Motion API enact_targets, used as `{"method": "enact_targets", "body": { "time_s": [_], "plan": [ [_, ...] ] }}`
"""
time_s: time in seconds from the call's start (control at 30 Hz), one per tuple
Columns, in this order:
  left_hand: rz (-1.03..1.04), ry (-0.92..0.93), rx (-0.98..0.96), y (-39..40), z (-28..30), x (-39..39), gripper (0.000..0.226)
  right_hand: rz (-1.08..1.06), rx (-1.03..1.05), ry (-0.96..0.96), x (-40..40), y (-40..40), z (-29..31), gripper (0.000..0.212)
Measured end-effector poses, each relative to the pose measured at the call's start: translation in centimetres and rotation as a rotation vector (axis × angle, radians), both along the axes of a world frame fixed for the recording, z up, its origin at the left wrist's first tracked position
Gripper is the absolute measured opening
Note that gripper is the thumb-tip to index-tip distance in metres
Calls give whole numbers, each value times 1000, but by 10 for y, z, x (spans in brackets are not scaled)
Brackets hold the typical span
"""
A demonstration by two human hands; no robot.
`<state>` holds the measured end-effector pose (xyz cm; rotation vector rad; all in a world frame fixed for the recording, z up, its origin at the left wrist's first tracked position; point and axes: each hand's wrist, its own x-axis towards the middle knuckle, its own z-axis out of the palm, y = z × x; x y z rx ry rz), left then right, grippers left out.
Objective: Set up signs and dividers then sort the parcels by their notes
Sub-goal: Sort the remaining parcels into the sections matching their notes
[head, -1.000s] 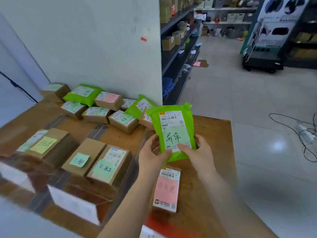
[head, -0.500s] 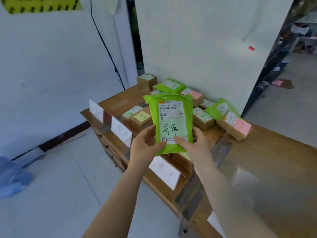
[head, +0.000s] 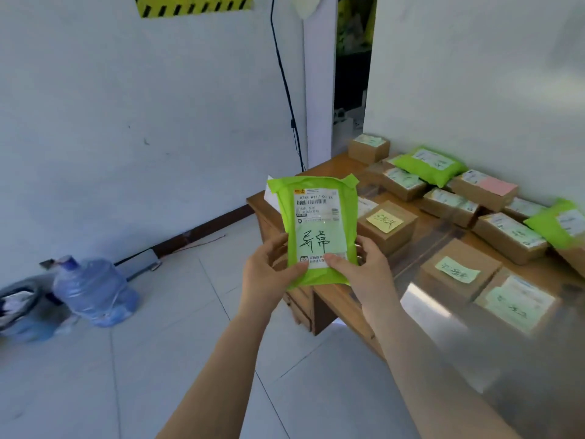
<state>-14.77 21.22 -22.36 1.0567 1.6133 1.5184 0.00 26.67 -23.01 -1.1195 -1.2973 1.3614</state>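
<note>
Up in front of the person, both hands held a green parcel [head: 316, 236] upright by its lower end, off the near left corner of the wooden table [head: 338, 299] and above the tiled floor [head: 164, 359]. The left hand [head: 269, 275] gripped the parcel's lower left edge, its thumb laid across the front near the bottom and its fingers curled behind; the right hand [head: 364, 274] gripped the lower right edge in the same way, thumb on the front and fingers wrapped round the back. The parcel's face carried a white shipping label with a barcode and, below it, a pale green note [head: 316, 242] with dark handwriting. On the table to the right lay the other parcels: a brown box with a yellow note [head: 387, 228] just beside the right hand, a brown box with a green note [head: 459, 270] nearer the camera, and another box with a pale note [head: 519, 307] at the near edge, blurred. Farther back, along the white wall, sat more brown boxes, one with a pink note [head: 484, 190], and two green bags, one at the back [head: 430, 166] and one at the right edge [head: 557, 223]. On the floor at the left stood a blue water jug [head: 95, 289]. A black cable [head: 286, 90] ran down the wall.
</note>
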Motion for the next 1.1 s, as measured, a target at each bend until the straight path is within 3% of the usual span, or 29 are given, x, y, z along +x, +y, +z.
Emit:
{"method": "enact_targets", "body": {
  "time_s": [0.33, 0.7, 1.1],
  "plan": [
    [10, 34, -34, 69, -7, -113, 53, 32, -18, 20, -114, 75, -10, 39],
    [-24, 108, -70, 232, -11, -214, 54, 20, -110, 53, -216, 233, -27, 41],
    [-247, 49, -133, 391, -29, -278, 51, -178, -170, -25, -267, 361, -41, 41]
  ]
}}
